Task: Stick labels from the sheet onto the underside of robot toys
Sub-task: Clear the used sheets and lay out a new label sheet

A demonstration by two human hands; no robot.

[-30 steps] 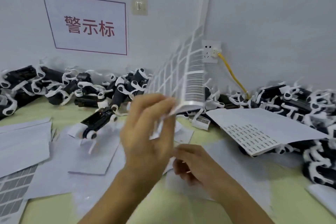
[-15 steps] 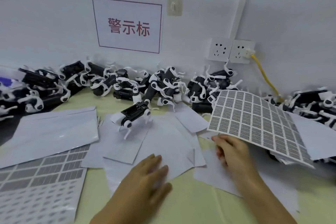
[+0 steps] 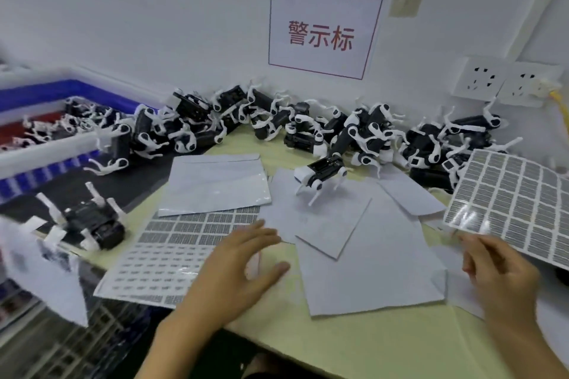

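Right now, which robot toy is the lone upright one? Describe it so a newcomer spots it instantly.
Find the red-lettered wall sign, then drop straight down past the heap of robot toys along the wall. Just in front of that heap, on the loose white sheets, is the standing robot toy. Unlike the tumbled ones behind, it stands alone on its white legs.

The scene is evenly and brightly lit from overhead, with only soft shadows cast under the loose white paper sheets (image 3: 366, 258). Glare is seen on the glossy grid-printed label sheet (image 3: 511, 206) at the right and on the shiny grey plastic sleeve (image 3: 212, 184). Motion blur smears the near left corner and both hands. Straight lines are bowed by wide-angle distortion toward the edges.
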